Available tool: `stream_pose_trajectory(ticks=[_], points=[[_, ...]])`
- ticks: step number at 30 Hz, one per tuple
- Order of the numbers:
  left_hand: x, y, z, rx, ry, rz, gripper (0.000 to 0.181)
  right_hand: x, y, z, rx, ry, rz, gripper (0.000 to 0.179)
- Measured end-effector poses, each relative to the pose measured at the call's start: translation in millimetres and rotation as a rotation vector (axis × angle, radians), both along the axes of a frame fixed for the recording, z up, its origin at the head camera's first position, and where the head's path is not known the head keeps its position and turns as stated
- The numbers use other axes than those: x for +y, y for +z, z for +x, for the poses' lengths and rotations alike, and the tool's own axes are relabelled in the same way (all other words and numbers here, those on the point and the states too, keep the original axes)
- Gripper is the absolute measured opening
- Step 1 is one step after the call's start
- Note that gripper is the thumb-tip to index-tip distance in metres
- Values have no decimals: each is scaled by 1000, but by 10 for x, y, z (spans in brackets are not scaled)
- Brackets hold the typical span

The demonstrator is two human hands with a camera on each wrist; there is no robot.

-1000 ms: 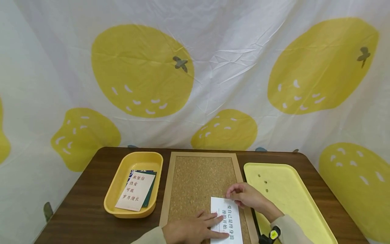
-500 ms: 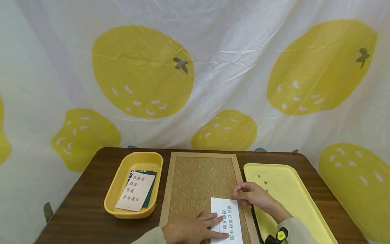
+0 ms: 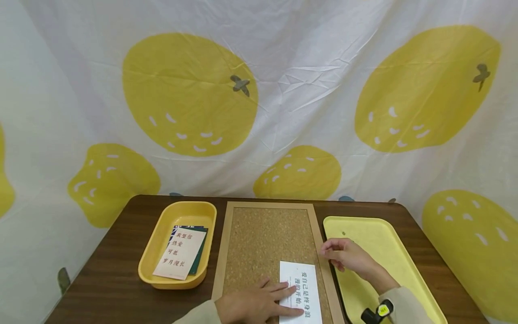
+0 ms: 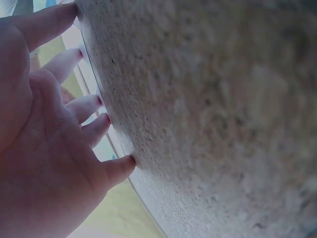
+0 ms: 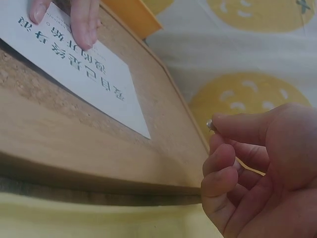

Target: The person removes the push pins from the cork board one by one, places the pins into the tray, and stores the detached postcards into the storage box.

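Note:
A white card [image 3: 297, 272] printed with green Chinese characters lies on the lower right part of a wood-framed cork board [image 3: 271, 238]. My left hand [image 3: 259, 302] rests on it with spread fingers, some on the card and some on the cork, as the left wrist view also shows. My right hand [image 3: 352, 258] hovers by the board's right frame, beside the tray. In the right wrist view, its thumb and index finger pinch a small metallic thumbtack [image 5: 211, 125]; the other fingers are curled.
Right of the board is a yellow tray [image 3: 398, 270] with a small tack [image 3: 344, 233] visible; my right hand covers part of the tray. At left, an orange-yellow basin [image 3: 147, 252] holds several cards [image 3: 178, 258]. A lemon-print curtain [image 3: 275, 112] hangs behind the dark table [image 3: 109, 265].
My right hand has moved right, from the card's upper right corner to over the board frame and tray edge. My left hand and the card have stayed put.

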State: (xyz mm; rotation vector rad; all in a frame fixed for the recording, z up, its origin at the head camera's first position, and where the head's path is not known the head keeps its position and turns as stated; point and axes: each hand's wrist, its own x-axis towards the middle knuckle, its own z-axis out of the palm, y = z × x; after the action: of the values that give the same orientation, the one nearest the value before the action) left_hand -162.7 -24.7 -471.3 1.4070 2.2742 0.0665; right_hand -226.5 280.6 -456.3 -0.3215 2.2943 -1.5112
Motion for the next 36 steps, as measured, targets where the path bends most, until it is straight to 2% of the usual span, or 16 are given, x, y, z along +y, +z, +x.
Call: stream_pose_trajectory(ticks=[8, 15, 18, 21, 23, 25, 28, 30, 33, 36], points=[[-16, 15, 8, 14, -6, 13, 63, 129, 78, 15, 2, -8, 13, 25], [-30, 4, 12, 58, -23, 22, 62, 266, 107, 14, 5, -40, 35, 24], [-33, -23, -11, 37, -22, 23, 62, 336, 111, 17, -1, -55, 44, 25], [-41, -96, -51, -39, -6, 32, 61, 408, 111, 20, 9, -63, 55, 27], [-47, -111, -59, -50, 0, 41, 61, 450, 109, 22, 13, -76, 61, 27], [-44, -125, -57, -36, 0, 45, 60, 488, 110, 24, 23, -84, 68, 27], [-37, -65, -18, 36, -11, 39, 60, 539, 107, 30, 31, -91, 73, 27], [-33, -38, -1, 52, -11, 32, 60, 569, 105, 34, 32, -94, 75, 27], [-37, -16, 11, 57, -12, 34, 61, 613, 98, 36, 29, -102, 75, 27], [-42, -55, -9, 36, -13, 34, 61, 649, 94, 37, 23, -112, 76, 26]])
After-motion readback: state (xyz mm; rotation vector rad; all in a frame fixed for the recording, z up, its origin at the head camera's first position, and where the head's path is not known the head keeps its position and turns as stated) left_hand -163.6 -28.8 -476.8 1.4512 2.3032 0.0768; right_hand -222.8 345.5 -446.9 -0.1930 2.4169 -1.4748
